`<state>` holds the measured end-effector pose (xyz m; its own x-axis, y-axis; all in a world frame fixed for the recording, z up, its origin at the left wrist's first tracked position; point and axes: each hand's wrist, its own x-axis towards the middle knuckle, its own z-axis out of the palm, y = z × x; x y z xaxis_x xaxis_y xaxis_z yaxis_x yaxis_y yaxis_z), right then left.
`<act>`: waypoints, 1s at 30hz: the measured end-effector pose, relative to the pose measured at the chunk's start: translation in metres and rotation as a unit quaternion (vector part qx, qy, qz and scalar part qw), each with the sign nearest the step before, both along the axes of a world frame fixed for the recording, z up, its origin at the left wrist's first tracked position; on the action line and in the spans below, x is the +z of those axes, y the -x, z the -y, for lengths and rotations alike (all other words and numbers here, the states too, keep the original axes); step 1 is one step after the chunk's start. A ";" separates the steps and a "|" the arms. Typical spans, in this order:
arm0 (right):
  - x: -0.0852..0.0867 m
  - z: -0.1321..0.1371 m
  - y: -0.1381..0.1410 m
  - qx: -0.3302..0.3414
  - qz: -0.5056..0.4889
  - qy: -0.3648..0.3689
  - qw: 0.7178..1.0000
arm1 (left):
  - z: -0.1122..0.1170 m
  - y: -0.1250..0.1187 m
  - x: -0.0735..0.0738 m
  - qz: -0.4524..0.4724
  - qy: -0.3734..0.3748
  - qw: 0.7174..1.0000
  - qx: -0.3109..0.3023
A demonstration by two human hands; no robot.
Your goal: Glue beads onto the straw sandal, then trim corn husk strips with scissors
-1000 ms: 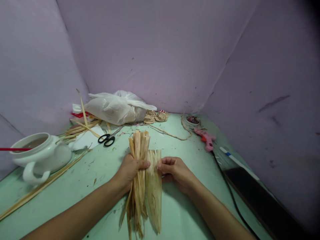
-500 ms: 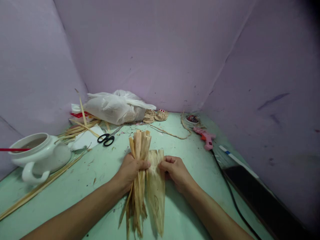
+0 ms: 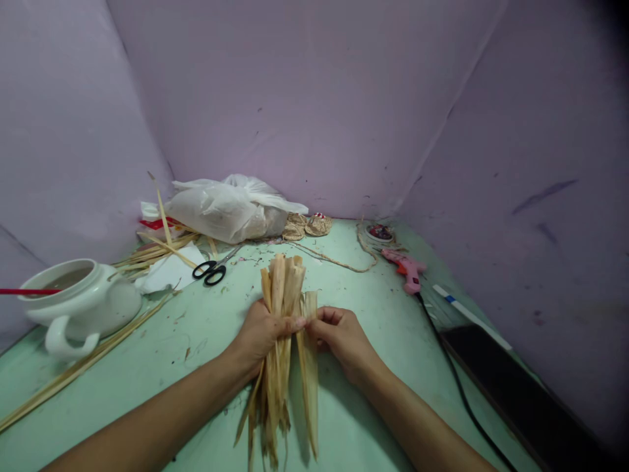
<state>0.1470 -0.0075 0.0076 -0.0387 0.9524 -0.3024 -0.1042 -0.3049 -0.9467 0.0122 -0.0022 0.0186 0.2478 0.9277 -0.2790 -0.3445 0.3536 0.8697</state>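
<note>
My left hand is wrapped round a bundle of dried corn husks, held upright with its ragged, tapering ends hanging down. To the right of the bundle is a separate pale husk strip, narrow and folded lengthwise. My right hand pinches this strip near its top between thumb and fingers. My left thumb reaches across the bundle to the strip's upper edge. Both hands are a little above the green tabletop; the fingers behind the bundle are hidden.
At left stand a white pot and long dried strips. Black-handled scissors, a white plastic bag and twine lie farther back. At right are a pink glue gun, its black cord and a dark flat object.
The single husk, broad and flat before, is now folded narrower. My right hand has brought it left, closer against the bundle and my left thumb.
</note>
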 end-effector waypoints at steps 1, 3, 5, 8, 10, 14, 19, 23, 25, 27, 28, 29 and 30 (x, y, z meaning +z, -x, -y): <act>0.000 0.000 0.001 0.004 0.004 -0.004 1.000 | 0.000 0.000 0.000 -0.007 0.002 1.000 0.004; 0.001 0.000 0.002 0.008 0.012 -0.012 1.000 | -0.001 -0.001 0.001 -0.019 0.005 1.000 0.016; 0.001 0.001 0.004 0.004 0.019 -0.017 1.000 | -0.001 -0.002 0.000 -0.027 0.005 0.999 0.028; -0.003 0.001 0.005 -0.018 0.030 -0.023 0.999 | -0.002 -0.003 -0.001 -0.039 0.005 0.999 0.038; -0.006 0.000 0.004 -0.048 0.039 -0.025 0.998 | -0.002 -0.002 -0.002 -0.048 0.002 0.998 0.045; -0.007 -0.010 -0.008 -0.131 0.029 -0.026 0.991 | -0.004 0.002 -0.005 -0.049 -0.014 0.997 0.059; 0.011 -0.030 -0.047 -0.259 -0.059 -0.048 0.963 | -0.006 0.005 -0.001 -0.044 0.006 0.997 0.063; 0.031 -0.037 -0.085 -0.371 -0.113 -0.100 0.916 | -0.005 0.005 0.000 -0.020 0.013 0.998 0.050; 0.039 -0.037 -0.096 -0.401 -0.129 -0.122 0.899 | -0.006 0.005 -0.001 -0.008 0.015 0.999 0.036; 0.044 -0.033 -0.095 -0.393 -0.143 -0.128 0.899 | -0.006 0.006 -0.002 -0.007 0.016 1.000 0.025; 0.045 -0.030 -0.089 -0.369 -0.151 -0.118 0.909 | -0.007 0.006 -0.002 -0.009 0.020 1.000 0.022; 0.044 -0.026 -0.080 -0.328 -0.161 -0.097 0.926 | -0.007 0.006 -0.002 -0.011 0.026 0.999 0.022; 0.042 -0.021 -0.069 -0.278 -0.168 -0.069 0.943 | -0.007 0.007 -0.002 -0.012 0.032 0.999 0.022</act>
